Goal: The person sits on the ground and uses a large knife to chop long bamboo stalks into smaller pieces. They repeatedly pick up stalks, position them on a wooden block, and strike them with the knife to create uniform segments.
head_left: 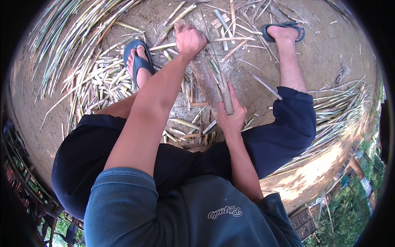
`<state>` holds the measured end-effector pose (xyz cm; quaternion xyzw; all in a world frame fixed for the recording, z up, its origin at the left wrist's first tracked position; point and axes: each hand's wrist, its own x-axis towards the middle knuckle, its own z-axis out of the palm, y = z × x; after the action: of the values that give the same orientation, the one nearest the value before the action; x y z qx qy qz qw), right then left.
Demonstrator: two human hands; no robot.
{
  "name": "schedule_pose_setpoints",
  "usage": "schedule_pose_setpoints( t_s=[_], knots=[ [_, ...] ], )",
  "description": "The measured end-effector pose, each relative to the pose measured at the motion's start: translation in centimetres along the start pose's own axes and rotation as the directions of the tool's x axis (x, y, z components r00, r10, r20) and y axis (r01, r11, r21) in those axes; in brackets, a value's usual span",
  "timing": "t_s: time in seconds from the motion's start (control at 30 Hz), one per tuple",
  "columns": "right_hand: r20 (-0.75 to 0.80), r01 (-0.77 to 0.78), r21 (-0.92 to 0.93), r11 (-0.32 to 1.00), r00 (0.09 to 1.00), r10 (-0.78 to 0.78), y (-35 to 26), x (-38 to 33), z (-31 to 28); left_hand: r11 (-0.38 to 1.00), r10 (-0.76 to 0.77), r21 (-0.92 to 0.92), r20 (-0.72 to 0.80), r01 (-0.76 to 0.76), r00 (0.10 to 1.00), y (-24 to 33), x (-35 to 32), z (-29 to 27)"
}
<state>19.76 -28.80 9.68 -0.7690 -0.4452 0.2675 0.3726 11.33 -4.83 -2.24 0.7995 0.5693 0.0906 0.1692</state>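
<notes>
My right hand (232, 111) is wrapped round the pale wooden handle of a long machete (226, 94). Its thin blade points away from me, seen nearly edge-on, and passes just right of my left hand (191, 40). That hand is closed above the far end of a thick brown log (205, 80). A thin pale stalk (230, 39) sticks out to the right from its fist, across the line of the blade. The fingers partly hide their grip on it. The log lies lengthwise on the ground between my legs.
Short cut stalk pieces (107, 80) lie heaped by my left sandal (138, 57). Long green stalks (57, 37) spread at the far left, and another bundle (341, 111) lies right of my bent knee. My right sandal (302, 32) rests on bare earth amid loose scraps.
</notes>
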Motion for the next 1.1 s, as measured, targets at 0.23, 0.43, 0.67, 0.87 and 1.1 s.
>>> schedule_pose_setpoints(
  t_s=[0.23, 0.43, 0.67, 0.87, 1.1],
  knots=[
    [-0.016, -0.122, 0.06, 0.991, 0.992, 0.123, 0.3, -0.9, -0.4, 0.957, 0.168, -0.219, -0.111, -0.189, 0.98, 0.1, -1.2, 1.0],
    [-0.088, -0.02, 0.093, 0.995, 0.996, 0.028, 0.9, -0.8, 0.3, 0.891, 0.378, -0.15, -0.273, -0.428, 0.885, -1.2, -3.2, 0.6],
    [-0.067, -0.066, 0.113, 0.991, 0.995, 0.074, 1.2, 0.6, -0.7, 0.914, 0.398, -0.176, 0.215, -0.366, 0.892, -0.7, -1.5, -2.2],
    [-0.183, -0.059, 0.221, 0.974, 0.978, 0.1, 2.2, 0.2, 0.1, 0.941, 0.337, -0.172, 0.467, -0.29, 0.818, 0.5, 1.6, -3.5],
    [-0.137, -0.212, 0.232, 0.949, 0.959, 0.247, 0.0, -2.5, -1.0, 0.954, 0.222, 0.039, 0.575, -0.297, 0.788, 1.7, 3.3, -3.5]
  ],
)
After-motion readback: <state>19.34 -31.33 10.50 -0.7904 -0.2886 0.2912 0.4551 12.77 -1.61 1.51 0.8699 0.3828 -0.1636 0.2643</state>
